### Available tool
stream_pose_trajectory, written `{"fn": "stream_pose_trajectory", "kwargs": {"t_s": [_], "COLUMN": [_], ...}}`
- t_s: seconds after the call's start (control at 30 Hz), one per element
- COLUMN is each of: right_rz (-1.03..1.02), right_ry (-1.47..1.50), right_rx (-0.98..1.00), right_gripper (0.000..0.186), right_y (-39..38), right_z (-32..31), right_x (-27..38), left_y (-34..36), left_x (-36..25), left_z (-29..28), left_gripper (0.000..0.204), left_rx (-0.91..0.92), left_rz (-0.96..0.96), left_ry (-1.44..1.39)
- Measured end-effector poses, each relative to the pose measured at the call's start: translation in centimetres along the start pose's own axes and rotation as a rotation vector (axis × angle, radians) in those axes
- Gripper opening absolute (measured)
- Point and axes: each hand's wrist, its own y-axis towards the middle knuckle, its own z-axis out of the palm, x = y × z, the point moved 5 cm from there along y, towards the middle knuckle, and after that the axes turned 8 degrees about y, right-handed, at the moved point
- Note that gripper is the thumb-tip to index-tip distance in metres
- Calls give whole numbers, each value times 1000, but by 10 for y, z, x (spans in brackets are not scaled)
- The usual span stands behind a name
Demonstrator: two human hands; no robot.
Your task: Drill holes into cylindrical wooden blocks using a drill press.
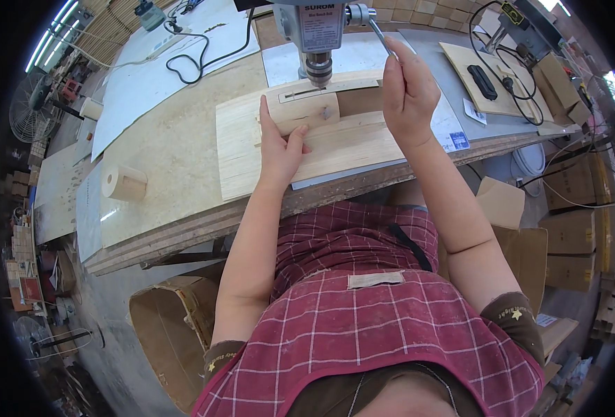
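Observation:
A bench drill (312, 31) stands over the table, its chuck (318, 68) pointing down at a pale wooden block (314, 113) with a dark knot. The block seems rounded and lies on its side against a slotted strip (307, 92). My left hand (282, 154) grips the block's left end, thumb along its near side and a finger stretched up the end. My right hand (412, 94) is closed around the drill's metal feed lever (379, 33), right of the drill head. Whether a bit touches the wood is too small to tell.
Broad wooden boards (238, 156) lie under the block. On the left part of the table stands a wooden cylinder (125, 183) with a hole in its end. A black cable (200, 67) curls behind it. Cardboard boxes (175, 333) sit on the floor below.

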Motion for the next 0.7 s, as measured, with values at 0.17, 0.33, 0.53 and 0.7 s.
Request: {"fn": "stream_pose_trajectory", "kwargs": {"t_s": [0.17, 0.33, 0.53, 0.7], "right_rz": [40, -68, 127, 225], "right_ry": [-10, -119, -270, -216], "right_rx": [67, 204, 437, 546], "right_gripper": [14, 13, 38, 36], "right_y": [6, 51, 145, 155], "right_z": [-3, -11, 11, 21], "right_x": [5, 16, 7, 6], "left_y": [0, 0, 5, 7], "left_x": [-3, -1, -3, -5], "left_z": [1, 0, 17, 36], "left_gripper": [83, 83, 84, 85], "left_rx": [-3, -17, 38, 29], "left_rz": [17, 11, 47, 79], "left_ry": [3, 20, 38, 55]}}
